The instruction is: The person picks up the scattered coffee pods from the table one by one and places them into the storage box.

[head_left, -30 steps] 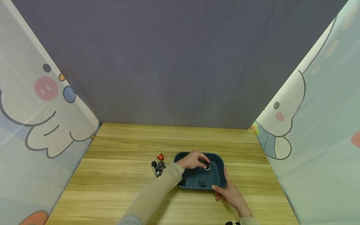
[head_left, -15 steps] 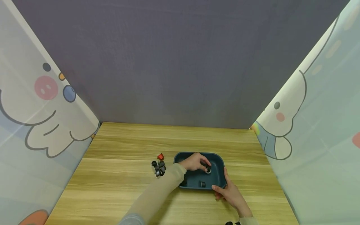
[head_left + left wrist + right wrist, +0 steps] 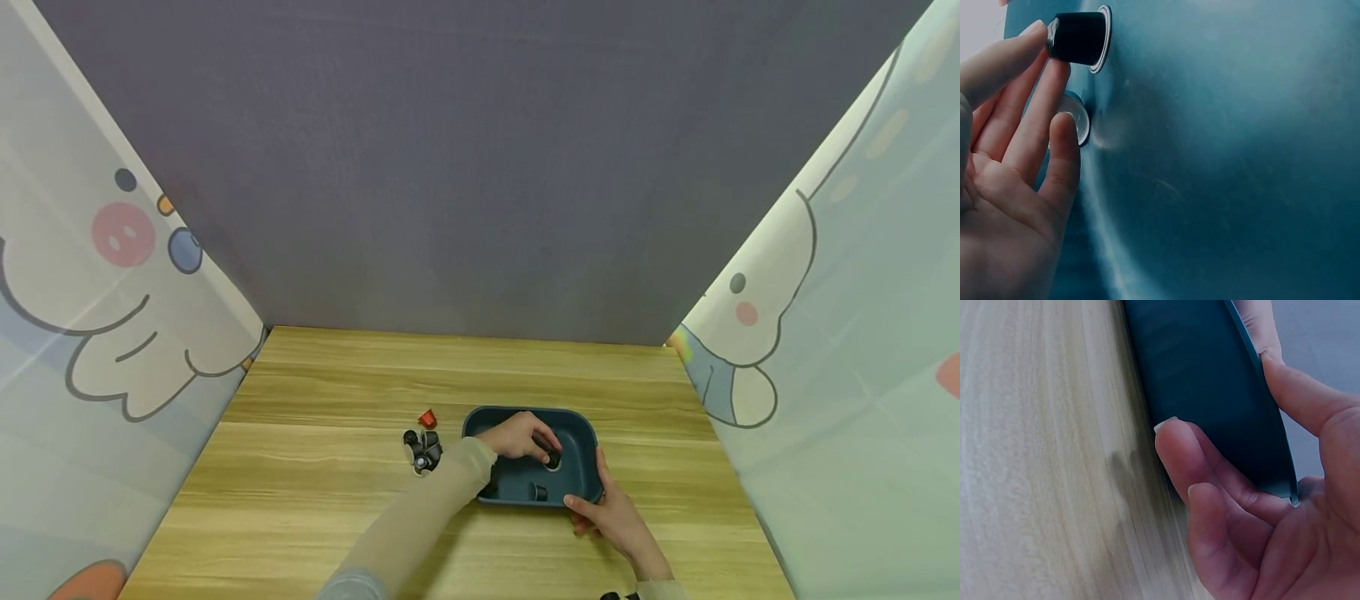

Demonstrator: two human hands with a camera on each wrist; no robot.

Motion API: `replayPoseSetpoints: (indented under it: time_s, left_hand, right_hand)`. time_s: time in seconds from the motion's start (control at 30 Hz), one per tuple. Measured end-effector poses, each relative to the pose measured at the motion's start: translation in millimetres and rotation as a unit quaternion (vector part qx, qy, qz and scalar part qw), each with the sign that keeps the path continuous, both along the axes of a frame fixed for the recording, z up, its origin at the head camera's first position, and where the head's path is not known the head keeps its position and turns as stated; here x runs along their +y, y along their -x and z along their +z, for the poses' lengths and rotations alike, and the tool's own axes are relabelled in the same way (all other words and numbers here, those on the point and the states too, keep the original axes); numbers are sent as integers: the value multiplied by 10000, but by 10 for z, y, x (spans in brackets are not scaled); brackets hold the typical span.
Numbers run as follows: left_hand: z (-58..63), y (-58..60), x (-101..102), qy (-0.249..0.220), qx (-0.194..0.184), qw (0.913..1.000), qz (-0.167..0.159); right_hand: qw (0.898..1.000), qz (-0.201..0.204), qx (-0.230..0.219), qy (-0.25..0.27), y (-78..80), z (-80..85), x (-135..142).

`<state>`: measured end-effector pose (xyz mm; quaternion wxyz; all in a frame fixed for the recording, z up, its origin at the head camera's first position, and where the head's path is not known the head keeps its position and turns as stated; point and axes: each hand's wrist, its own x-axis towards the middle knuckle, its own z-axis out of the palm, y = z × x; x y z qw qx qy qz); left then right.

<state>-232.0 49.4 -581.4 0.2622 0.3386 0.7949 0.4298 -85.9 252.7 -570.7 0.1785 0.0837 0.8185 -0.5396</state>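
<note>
My left hand [image 3: 519,435] reaches into a dark blue rectangular tray [image 3: 576,417] and pinches a black coffee capsule [image 3: 1079,39] between thumb and fingers. The capsule's silver rim faces away from the palm in the left wrist view. Behind the fingers there, a second capsule [image 3: 1079,117] shows its pale lid, partly hidden. Another black capsule [image 3: 539,492] lies on its side near the tray's front wall. My right hand [image 3: 613,510] holds the tray's front right corner. Its thumb is on the rim and its fingers [image 3: 1179,450] bend against the outer wall.
Left of the tray, several black capsules [image 3: 422,452] lie clustered on the wooden table [image 3: 315,483], with a red capsule [image 3: 427,418] just behind them. A dark shape beside the left sleeve, inside the tray, is mostly hidden. A grey panel [image 3: 465,208] stands behind the table.
My left hand and the black capsule have shifted slightly toward the tray's front. The right hand keeps its hold on the corner, and the tray has barely moved.
</note>
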Motion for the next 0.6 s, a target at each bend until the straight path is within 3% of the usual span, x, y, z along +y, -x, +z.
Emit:
replayPoseSetpoints:
  time_s: [0.6]
  left_hand:
    - [-14,19,-42,-457,-373,9982,110]
  right_hand:
    - [10000,-11,-21,62,2,14,-1]
